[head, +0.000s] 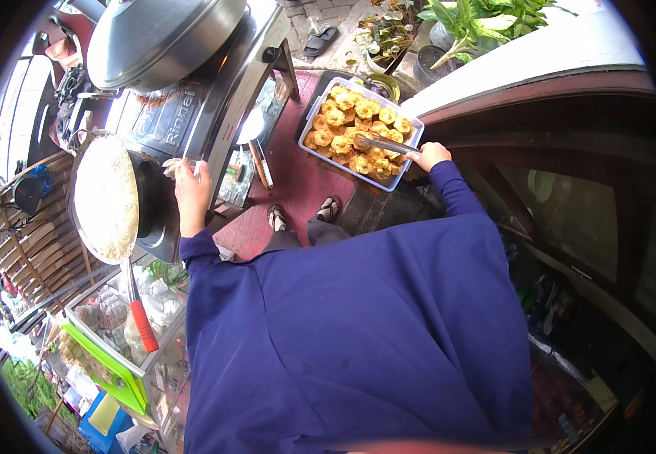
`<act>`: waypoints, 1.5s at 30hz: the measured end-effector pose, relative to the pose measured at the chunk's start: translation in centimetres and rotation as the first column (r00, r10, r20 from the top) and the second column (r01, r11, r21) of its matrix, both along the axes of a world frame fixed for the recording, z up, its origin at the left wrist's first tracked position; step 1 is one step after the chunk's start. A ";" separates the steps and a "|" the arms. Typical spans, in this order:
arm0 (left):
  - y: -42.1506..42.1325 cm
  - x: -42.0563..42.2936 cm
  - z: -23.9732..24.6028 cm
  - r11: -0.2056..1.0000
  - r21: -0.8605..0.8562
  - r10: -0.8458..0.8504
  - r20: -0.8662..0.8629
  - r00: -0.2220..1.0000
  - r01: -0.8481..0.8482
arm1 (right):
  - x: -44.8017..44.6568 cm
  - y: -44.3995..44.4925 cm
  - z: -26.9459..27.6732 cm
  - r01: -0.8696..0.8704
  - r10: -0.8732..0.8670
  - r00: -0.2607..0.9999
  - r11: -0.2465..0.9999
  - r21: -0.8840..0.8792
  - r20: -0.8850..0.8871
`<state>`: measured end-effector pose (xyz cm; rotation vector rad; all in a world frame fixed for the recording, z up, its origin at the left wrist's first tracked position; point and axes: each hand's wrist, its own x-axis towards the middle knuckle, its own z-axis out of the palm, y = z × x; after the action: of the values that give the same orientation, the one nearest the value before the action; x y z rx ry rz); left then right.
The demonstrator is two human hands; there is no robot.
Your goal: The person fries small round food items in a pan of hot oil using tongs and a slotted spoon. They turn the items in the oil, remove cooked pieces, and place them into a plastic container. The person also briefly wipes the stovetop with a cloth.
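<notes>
My right hand (433, 155) grips metal tongs (387, 144), their tips resting among golden fried fritters (336, 117). These fill a pale translucent plastic tub (413, 138). At the stove's front edge, my left hand (193, 193) has its fingers closed around a small crumpled greyish cloth (172, 167). To its left, a wok (106, 196) full of pale, bubbly contents sits over a burner of the Rinnai gas stove (160, 116). A long handle with a red grip (143, 326) extends from the wok's near edge; whether it belongs to the wok I cannot tell.
A large domed metal pot (163, 42) covers the far burner, where a flame shows. Under the stove, a shelf (236, 187) holds utensils. Potted plants (475, 28) stand beyond the tub. A glass case (163, 363) with bags is at lower left; dark wooden framing (532, 127) borders the right.
</notes>
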<state>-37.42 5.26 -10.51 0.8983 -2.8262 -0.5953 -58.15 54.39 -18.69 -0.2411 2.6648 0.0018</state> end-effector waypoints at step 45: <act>1.3 -1.0 0.8 0.991 -0.031 -0.136 -0.101 0.986 0.134 | 4.8 0.5 0.4 0.380 -0.386 0.922 0.911 -0.161 -0.006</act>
<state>-38.45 6.58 -9.72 0.6556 -2.8107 -0.6038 -53.38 54.86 -18.25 0.2404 2.7063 -0.3335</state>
